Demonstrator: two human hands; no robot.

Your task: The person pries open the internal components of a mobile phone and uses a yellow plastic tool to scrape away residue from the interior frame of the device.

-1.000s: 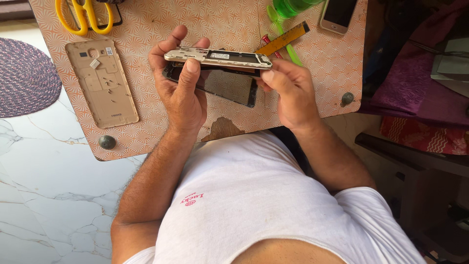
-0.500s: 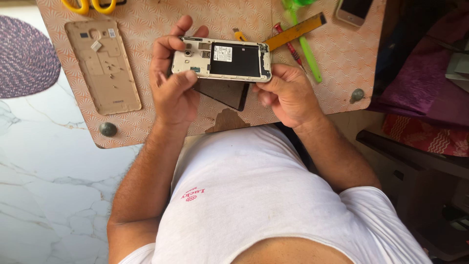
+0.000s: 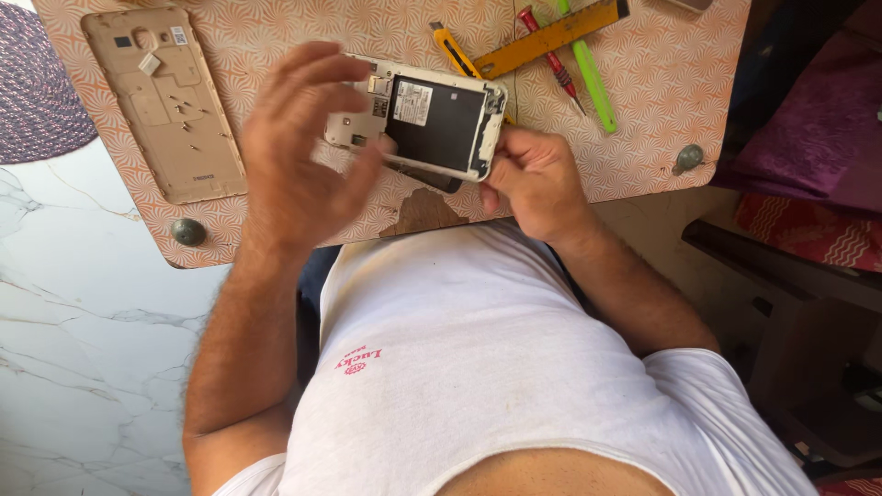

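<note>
My right hand (image 3: 533,179) grips the right end of an opened white phone (image 3: 427,115), held just above the orange patterned table (image 3: 643,138). Its back is off and a black battery (image 3: 436,119) shows. My left hand (image 3: 299,152) is blurred, with its fingers spread over the phone's left end; only the thumb seems to touch the lower edge. A dark flat piece (image 3: 427,177) lies on the table under the phone, mostly hidden.
A gold back cover (image 3: 165,101) lies at the table's left. A yellow cutter (image 3: 455,50), yellow ruler (image 3: 551,37), red screwdriver (image 3: 551,60) and green tool (image 3: 590,73) lie behind the phone. A purple woven mat (image 3: 37,101) lies on the marble floor.
The phone was turned from edge-on to battery side up. My left hand has let go of it and spread its fingers. The view shifted toward the table's near edge.
</note>
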